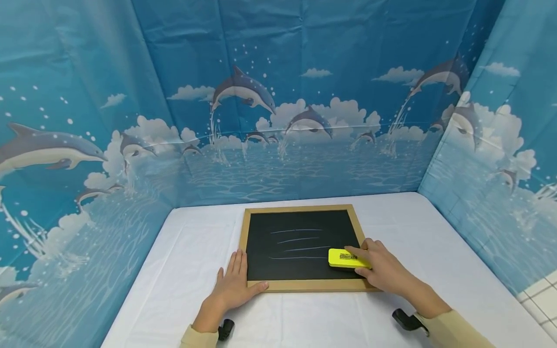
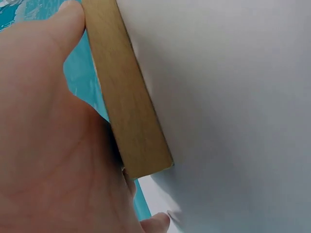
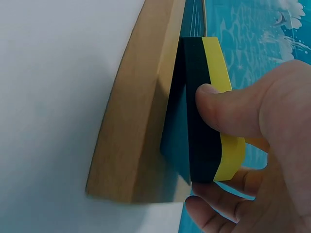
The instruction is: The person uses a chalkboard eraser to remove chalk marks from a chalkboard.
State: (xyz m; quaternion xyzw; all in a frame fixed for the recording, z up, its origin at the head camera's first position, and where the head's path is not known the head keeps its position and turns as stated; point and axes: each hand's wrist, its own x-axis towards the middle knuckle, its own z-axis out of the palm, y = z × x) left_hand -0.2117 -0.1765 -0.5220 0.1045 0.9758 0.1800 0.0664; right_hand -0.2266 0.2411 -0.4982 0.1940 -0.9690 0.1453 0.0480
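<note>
A small blackboard (image 1: 296, 266) in a wooden frame lies on the white table, with several thin white lines drawn across it. My left hand (image 1: 235, 286) rests at its lower left corner, fingers straight along the left side and thumb on the bottom frame edge. The left wrist view shows the palm (image 2: 53, 131) beside the wooden frame (image 2: 129, 97). Over the board's lower right part, my right hand (image 1: 385, 268) grips a yellow board eraser (image 1: 341, 257) with a black underside. In the right wrist view, the thumb presses on the side of the eraser (image 3: 201, 141); whether its underside touches the board is hard to tell.
A white cloth (image 1: 183, 251) covers the table. Blue curtains (image 1: 278, 169) printed with dolphins stand behind it and along both sides. Dark devices (image 1: 406, 320) sit at both wrists. White tiles (image 1: 541, 299) show at the far right.
</note>
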